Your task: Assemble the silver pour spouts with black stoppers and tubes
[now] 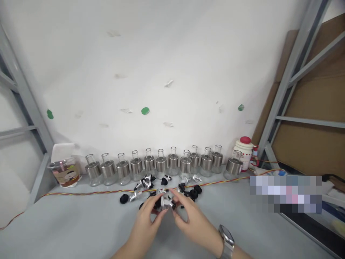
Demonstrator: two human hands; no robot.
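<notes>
A silver pourer spout with a black tip (167,204) is held between my two hands above the grey table. My left hand (147,221) closes thumb and fingers on its wider silver end. The fingers of my right hand (192,217) curve around the black tip end, and a watch sits on that wrist. Loose spouts and black stoppers lie around and behind my hands, among them a black stopper (124,198), a silver spout (135,196) and a black cap (198,189). My fingers hide part of the pile.
Glass bottles with metal sleeves (122,168) stand in a row along the wall. A twisted red-yellow cord (91,193) crosses the table. A drink cup (66,174) is at left, a cream jar with a red lid (243,153) at right. Grey frame posts (283,79) flank the table.
</notes>
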